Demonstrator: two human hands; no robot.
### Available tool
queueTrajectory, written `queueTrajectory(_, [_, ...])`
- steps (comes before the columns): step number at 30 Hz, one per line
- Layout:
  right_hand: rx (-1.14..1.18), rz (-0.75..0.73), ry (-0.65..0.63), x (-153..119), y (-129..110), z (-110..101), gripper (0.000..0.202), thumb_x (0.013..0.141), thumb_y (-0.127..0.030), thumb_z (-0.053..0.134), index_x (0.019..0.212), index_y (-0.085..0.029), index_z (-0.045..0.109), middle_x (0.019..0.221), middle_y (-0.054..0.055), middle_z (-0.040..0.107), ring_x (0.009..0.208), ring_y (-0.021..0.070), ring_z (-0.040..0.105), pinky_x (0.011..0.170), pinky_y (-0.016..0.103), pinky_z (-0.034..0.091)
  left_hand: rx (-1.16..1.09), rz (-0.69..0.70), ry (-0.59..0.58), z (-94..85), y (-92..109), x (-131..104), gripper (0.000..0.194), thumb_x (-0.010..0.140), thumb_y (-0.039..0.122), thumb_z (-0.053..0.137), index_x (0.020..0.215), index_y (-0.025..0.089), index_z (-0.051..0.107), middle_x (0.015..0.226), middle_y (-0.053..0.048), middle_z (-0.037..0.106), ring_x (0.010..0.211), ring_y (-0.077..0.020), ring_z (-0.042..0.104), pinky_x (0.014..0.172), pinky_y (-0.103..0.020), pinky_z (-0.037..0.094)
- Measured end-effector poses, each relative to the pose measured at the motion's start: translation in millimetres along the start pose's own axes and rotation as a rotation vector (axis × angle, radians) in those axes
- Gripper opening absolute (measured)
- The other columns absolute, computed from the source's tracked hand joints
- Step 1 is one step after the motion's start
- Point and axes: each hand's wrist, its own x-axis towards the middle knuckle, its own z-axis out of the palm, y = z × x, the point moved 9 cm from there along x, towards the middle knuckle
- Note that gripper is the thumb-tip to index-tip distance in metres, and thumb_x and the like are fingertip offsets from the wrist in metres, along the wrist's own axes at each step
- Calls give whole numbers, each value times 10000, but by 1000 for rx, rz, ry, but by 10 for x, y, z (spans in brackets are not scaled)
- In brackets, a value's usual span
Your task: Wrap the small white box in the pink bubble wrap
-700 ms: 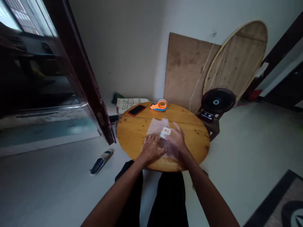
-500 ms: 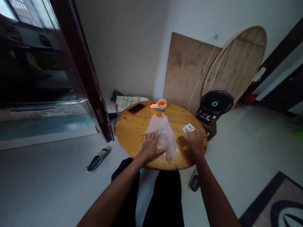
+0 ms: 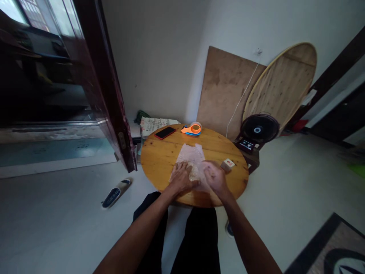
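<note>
A sheet of pinkish bubble wrap lies on the round wooden table. My left hand rests flat on its left part, fingers spread. Over its right side is my right hand, blurred by motion, with its fingers curled; whether they hold anything is too smeared to tell. Just right of that hand a small white box with a red mark sits on the table, untouched. An orange and blue tape dispenser stands at the table's back edge, and left of it lies a red-edged phone.
Behind the table are a wall, a leaning brown board and a round wooden tabletop. A black round device stands at the right. A dark door frame rises at the left. One slipper lies on the floor.
My right hand has let go of the small white box and moved left over the bubble wrap. My left hand stays on the wrap. The view has shifted slightly.
</note>
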Motion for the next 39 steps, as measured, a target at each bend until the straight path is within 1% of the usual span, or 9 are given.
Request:
queueTrajectory(3, [0, -138, -233, 32, -376, 527, 269, 919, -255, 458, 1087, -235, 667, 1159, 64, 675, 1108, 204, 580, 991, 374, 433, -8, 2, -38, 26, -9, 22, 587, 838, 486, 538, 1341, 186, 496, 1378, -125, 502, 1312, -287, 393, 1146, -466, 225])
queueTrajectory(5, [-101, -57, -267, 79, -235, 682, 312, 924, -292, 461, 1170, -207, 632, 1231, 88, 641, 1154, 225, 551, 1024, 397, 404, -6, 0, -34, 10, -2, 25, 586, 827, 457, 556, 1347, 194, 489, 1375, -121, 503, 1308, -287, 396, 1147, -463, 222])
queueTrajectory(11, [-481, 243, -353, 236, 768, 569, 413, 971, -312, 355, 1296, -128, 531, 1351, 156, 548, 1249, 238, 477, 1039, 355, 346, 11, -18, 14, -85, 50, -24, 618, 759, 649, 572, 1196, 213, 588, 1374, -120, 494, 1312, -322, 381, 1135, -504, 228])
queueTrajectory(15, [-564, 302, -377, 242, 1086, 531, 349, 963, -333, 392, 1184, -145, 585, 1262, 153, 597, 1158, 250, 523, 976, 367, 354, 1, -6, 16, -107, 55, -37, 645, 755, 678, 561, 1199, 211, 587, 1362, -124, 505, 1298, -325, 404, 1128, -510, 246])
queueTrajectory(21, [-570, 282, -384, 207, 1126, 594, 370, 966, -354, 384, 1236, -171, 560, 1346, 136, 551, 1204, 255, 495, 986, 373, 333, -103, 8, -201, -132, -81, 216, 440, 894, 484, 473, 1206, 205, 609, 1270, -96, 612, 1183, -258, 552, 1023, -385, 419])
queueTrajectory(25, [-525, 264, -353, 206, 1112, 555, 399, 965, -311, 366, 1299, -164, 526, 1427, 136, 484, 1255, 255, 462, 1011, 380, 320, -63, 4, -86, -252, -188, 535, 347, 902, 245, 436, 1186, 168, 619, 1284, -102, 609, 1203, -221, 542, 1045, -336, 396])
queueTrajectory(30, [-481, 215, -216, 215, 1025, 420, 373, 949, -244, 370, 1237, -142, 582, 1420, 139, 496, 1262, 252, 452, 1022, 374, 298, 46, 16, -71, 7, -215, 607, 318, 903, 375, 466, 1101, 192, 634, 1284, -109, 595, 1254, -269, 478, 1084, -477, 313])
queueTrajectory(34, [-418, 162, -317, 225, 941, 519, 278, 939, -265, 420, 1093, -183, 636, 1217, 98, 650, 1123, 228, 543, 969, 345, 308, 86, -25, 4, 34, -234, 543, 333, 902, 414, 459, 1139, 226, 598, 1313, -98, 569, 1273, -274, 440, 1081, -505, 272])
queueTrajectory(39, [-484, 259, -338, 239, 1032, 539, 300, 932, -244, 409, 1139, -170, 613, 1263, 116, 627, 1158, 250, 528, 948, 356, 308, 113, -78, 25, -31, -262, 520, 336, 872, 466, 499, 1044, 203, 621, 1236, -120, 594, 1192, -307, 470, 1017, -500, 310])
